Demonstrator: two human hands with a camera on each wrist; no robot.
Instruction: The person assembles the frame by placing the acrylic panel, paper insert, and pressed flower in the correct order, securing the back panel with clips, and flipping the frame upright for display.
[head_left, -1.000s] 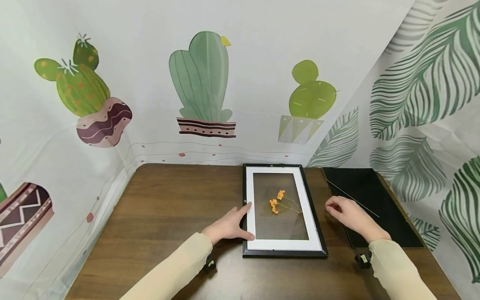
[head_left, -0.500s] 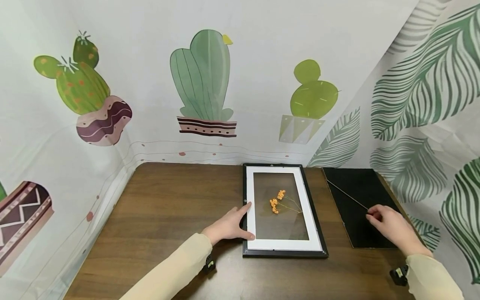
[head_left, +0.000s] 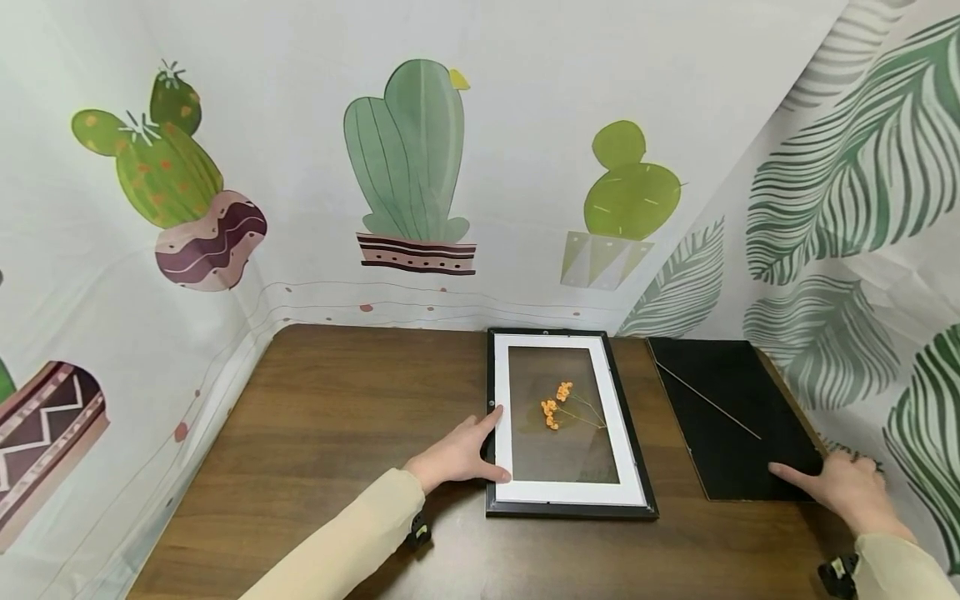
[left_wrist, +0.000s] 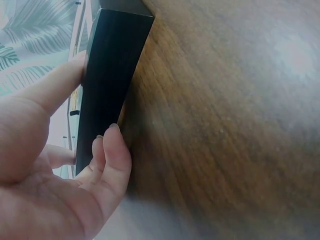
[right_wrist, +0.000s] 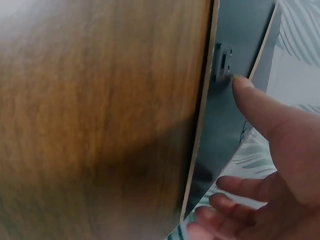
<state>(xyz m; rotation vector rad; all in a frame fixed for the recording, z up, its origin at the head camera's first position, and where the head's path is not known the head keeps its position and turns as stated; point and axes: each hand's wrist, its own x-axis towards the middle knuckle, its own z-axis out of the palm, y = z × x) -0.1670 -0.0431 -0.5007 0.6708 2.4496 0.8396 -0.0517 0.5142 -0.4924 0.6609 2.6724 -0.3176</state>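
A black picture frame with a white mat lies flat at the table's middle. Inside the mat's window rest dried orange flowers on thin stems. My left hand holds the frame's left side; in the left wrist view its thumb lies over the top edge and some fingers bend against the dark side wall. To the right, my right hand is spread at the lower right corner of a black backing board, thumb over the board, other fingers past its right edge.
A thin pale stick lies diagonally on the board. In the right wrist view a small metal hanger shows on the board. The brown table meets patterned cloth walls at the back and sides.
My right hand has moved from beside the frame, across the black board, to its lower right corner, and its fingers have spread. The left hand stays on the frame.
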